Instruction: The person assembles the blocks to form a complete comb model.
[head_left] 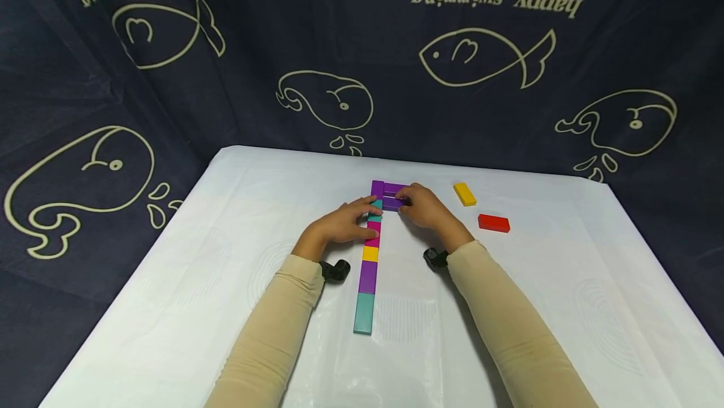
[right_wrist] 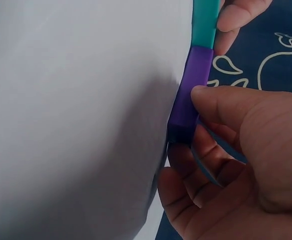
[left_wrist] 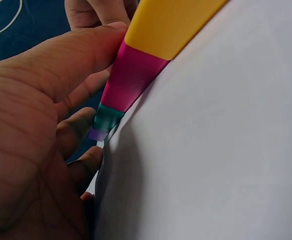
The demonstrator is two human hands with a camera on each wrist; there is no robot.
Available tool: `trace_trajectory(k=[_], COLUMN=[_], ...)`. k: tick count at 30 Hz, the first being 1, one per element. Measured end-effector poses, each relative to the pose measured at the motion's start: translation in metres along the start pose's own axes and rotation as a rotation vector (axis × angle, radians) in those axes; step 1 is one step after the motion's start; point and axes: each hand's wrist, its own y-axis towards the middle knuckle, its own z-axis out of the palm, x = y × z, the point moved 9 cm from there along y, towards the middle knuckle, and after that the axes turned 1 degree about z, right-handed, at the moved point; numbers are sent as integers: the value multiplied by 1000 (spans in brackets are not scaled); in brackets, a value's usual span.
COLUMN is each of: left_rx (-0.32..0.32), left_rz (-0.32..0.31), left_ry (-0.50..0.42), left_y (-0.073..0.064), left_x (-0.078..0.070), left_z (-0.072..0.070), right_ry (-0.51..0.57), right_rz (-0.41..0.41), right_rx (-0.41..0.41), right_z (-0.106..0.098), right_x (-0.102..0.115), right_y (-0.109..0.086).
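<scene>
A straight column of flat blocks runs down the table: a purple block [head_left: 377, 190] at the far end, a teal block [head_left: 376, 215], a magenta block [head_left: 372, 226], a yellow block [head_left: 370, 254], another purple block [head_left: 367, 277] and a nearest teal block [head_left: 364, 314]. My left hand [head_left: 342, 222] rests against the column's left side with fingers extended, thumb at the magenta block. Two purple blocks extend right from the far end, the upper one [head_left: 394, 189] beside the lower one [head_left: 391, 204]. My right hand [head_left: 425, 208] pinches the lower purple block by its right end.
To the right lie a loose yellow block [head_left: 465, 194] and a red block [head_left: 494, 223]. A white cloth [head_left: 520, 307] covers the table. Behind its far edge hangs a dark curtain [head_left: 390, 24] printed with fish and whales.
</scene>
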Motion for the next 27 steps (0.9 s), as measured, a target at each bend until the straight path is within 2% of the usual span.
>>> trace_trajectory(k=[17, 27], left_rx=[-6, -2], left_rz=[-8, 11], left_ry=[-4, -21], left_y=[1, 0], left_x=[1, -1], left_z=[0, 0], right_ry=[-2, 59], right_rz=[-16, 31], right_rx=[0, -24], right_z=[1, -12], right_x=[0, -6], right_y=[2, -9])
